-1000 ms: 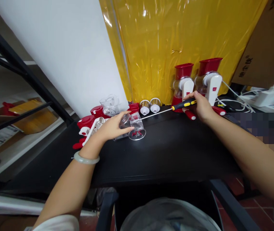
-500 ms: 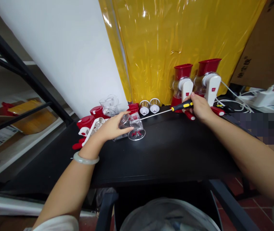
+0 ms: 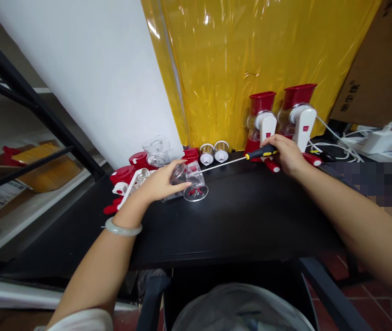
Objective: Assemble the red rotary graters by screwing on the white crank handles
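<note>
My left hand (image 3: 163,182) is closed around a clear plastic grater housing (image 3: 196,177) lying on its side on the black table. In my right hand (image 3: 283,154) is a screwdriver (image 3: 262,151) with a black and yellow handle. Its long shaft points left, and the tip reaches into the housing's open end; what the tip touches is too small to make out. Just below the housing sits a round clear dish (image 3: 196,193) holding small screws and red bits. Two drum graters (image 3: 221,152) with white ends stand behind, near the wall.
Two assembled red and white rotary graters (image 3: 263,115) stand at the back right, by white cables (image 3: 349,145). Red and white parts (image 3: 123,175) and another clear housing (image 3: 157,149) lie left of my left hand. A lined bin (image 3: 244,303) is below the table edge (image 3: 216,257).
The fingers of my right hand have shifted their grip on the screwdriver handle. The shaft and the housing in my left hand stay in place.
</note>
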A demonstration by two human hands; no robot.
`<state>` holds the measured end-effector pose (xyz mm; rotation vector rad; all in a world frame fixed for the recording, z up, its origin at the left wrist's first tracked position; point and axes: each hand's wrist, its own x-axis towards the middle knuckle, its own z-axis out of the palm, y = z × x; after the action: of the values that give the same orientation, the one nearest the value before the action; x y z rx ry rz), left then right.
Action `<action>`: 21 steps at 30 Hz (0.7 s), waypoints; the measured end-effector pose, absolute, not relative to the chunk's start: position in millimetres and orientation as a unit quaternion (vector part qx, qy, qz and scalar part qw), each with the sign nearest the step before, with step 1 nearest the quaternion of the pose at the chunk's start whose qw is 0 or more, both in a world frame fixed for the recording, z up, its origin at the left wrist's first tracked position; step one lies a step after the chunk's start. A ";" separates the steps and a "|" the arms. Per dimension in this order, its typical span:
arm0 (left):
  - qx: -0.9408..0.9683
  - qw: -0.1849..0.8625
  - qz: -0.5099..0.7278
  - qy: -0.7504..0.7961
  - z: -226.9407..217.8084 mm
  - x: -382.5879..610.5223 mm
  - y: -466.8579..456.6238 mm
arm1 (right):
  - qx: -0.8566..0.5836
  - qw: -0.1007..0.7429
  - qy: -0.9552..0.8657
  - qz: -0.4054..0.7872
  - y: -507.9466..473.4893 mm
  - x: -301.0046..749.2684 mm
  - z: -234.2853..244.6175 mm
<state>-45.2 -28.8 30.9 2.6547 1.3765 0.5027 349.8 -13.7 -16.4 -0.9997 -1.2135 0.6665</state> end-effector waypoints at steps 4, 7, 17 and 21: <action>0.873 0.058 0.167 0.454 31.6 -44.8 -29.7 | -0.423 0.676 -0.515 0.316 -16.3 346.6 -13.1; 0.874 0.055 0.171 0.452 31.6 -44.6 -29.9 | -0.400 0.678 -0.514 0.341 -19.9 343.7 -9.6; 0.875 0.057 0.170 0.451 31.1 -44.3 -29.5 | -0.431 0.654 -0.546 0.298 -17.8 346.6 -14.8; 0.874 0.051 0.170 0.453 30.3 -44.4 -28.7 | -0.498 0.605 -0.565 0.258 -24.9 345.9 -11.3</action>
<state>-44.4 -28.7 30.3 2.6590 1.3774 0.5158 345.9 -24.9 -11.3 -1.1527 -1.3073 0.5968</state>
